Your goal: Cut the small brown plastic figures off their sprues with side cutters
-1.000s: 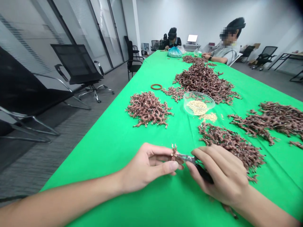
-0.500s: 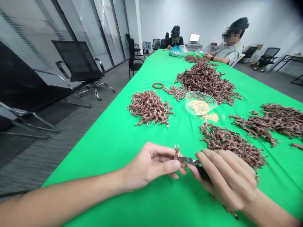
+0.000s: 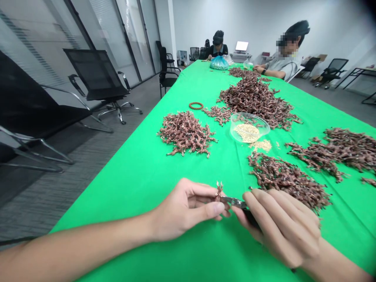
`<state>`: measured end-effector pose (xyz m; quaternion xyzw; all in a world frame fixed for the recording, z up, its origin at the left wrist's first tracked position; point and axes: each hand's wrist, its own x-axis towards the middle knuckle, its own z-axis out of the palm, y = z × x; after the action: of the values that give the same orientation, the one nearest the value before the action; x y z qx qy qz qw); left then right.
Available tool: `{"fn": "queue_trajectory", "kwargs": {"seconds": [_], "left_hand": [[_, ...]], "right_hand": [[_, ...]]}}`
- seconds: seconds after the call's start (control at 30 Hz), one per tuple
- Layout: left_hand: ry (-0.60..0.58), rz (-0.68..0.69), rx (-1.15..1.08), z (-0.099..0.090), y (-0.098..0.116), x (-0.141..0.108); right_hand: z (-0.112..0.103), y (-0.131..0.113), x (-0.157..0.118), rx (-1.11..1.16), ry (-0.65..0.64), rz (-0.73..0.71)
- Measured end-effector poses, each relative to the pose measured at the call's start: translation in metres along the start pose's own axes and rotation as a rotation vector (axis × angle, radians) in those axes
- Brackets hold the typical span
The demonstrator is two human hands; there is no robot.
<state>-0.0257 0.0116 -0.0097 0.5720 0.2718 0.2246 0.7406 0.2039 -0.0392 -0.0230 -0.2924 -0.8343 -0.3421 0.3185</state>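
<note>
Back wall: bright, lit quite evenly in cool white.
Glass wall: pale streaks of reflection.
Screen: glowing white, its content washed out.
Surface: vivid green, in soft shadow below the left hand.
Pliers: small glints on the metal.
Brown piece: fine details rather soft.
Black chair: stretched at the left edge.
Upper right corner: darkened.

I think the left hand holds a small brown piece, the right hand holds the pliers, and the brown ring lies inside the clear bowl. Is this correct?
Not quite: the head view shows the brown ring lying on the green cloth, outside the clear bowl. The left hand holds a small brown piece, and the right hand the pliers.
</note>
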Motion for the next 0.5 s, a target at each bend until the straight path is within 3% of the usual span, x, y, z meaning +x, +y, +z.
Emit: {"fn": "queue_trajectory", "kwargs": {"seconds": [0.1, 0.2, 0.37, 0.5], "left_hand": [[0.035, 0.072, 0.145, 0.001, 0.001, -0.002], [0.081, 0.148, 0.3, 0.001, 0.002, -0.002], [0.073, 0.197, 0.437, 0.0, 0.002, -0.001], [0.082, 0.152, 0.348, 0.001, 0.002, 0.001]], "right_hand": [[0.0, -0.005, 0.002, 0.1, -0.068, 0.144], [-0.001, -0.011, 0.009, 0.358, -0.192, 0.432], [-0.007, -0.014, 0.02, 0.806, -0.558, 0.938], [-0.008, -0.011, 0.021, 0.892, -0.622, 1.03]]}}
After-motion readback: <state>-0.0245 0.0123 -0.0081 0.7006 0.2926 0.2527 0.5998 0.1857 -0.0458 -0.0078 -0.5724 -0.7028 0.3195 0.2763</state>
